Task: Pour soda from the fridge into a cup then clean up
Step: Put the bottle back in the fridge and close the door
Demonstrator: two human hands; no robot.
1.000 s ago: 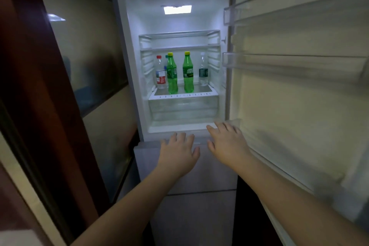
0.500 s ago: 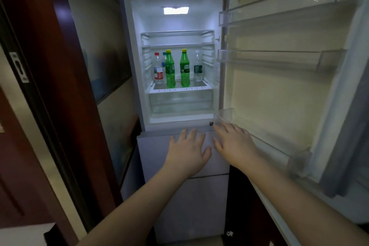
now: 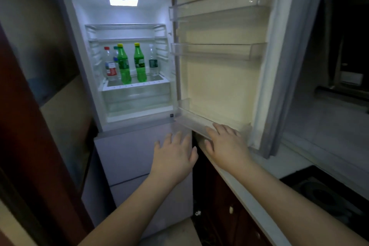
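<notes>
while both hands (image 3: 174,155) (image 3: 226,146) hover spread and empty, the near green soda bottle (image 3: 123,65) looks slick, light; grasp its waist.

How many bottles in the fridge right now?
5, all on one shelf: red-capped bottle far left, teal-capped bottle mostly hidden behind it, two green bottles in the middle, clear bottle far right. More could be hidden behind.

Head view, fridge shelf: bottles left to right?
Red-cap bottle → left green bottle → right green bottle → dark-label clear bottle. A blue-capped one sits behind the first two; its place is unclear.
</notes>
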